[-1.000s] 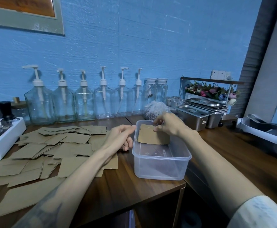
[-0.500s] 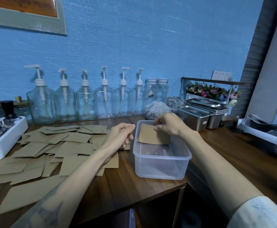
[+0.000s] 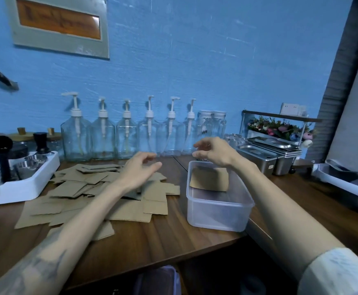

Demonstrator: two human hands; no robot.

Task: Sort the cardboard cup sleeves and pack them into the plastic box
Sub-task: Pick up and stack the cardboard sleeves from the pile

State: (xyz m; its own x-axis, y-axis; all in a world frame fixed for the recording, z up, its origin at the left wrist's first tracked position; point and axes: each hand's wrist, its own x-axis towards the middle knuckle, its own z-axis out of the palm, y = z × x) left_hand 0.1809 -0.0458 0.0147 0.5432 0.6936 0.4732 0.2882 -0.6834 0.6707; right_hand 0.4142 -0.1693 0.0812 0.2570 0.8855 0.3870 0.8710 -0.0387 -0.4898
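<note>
One flat brown cardboard cup sleeve (image 3: 209, 179) is leaning inside the clear plastic rectangular box (image 3: 217, 209), and the rest sit in a loose brown pile of sleeves (image 3: 101, 194) on the dark wooden counter (image 3: 163, 237) just left of it. Right hand (image 3: 214, 153) hovers over the box's far end with fingers loosely curled, holding nothing. Left hand (image 3: 140, 169) hangs above the pile, fingers relaxed and apart, also holding nothing.

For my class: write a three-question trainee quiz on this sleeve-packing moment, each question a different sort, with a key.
1. True or false: the right hand grips a sleeve.
2. Where does the packed sleeve rest? A) far end of the box B) on the white tray C) on a steel pan
3. Fill in: the left hand hovers over the loose ____.

Key: 1 false, it is above the box holding nothing; 2 A; 3 sleeves.
</note>
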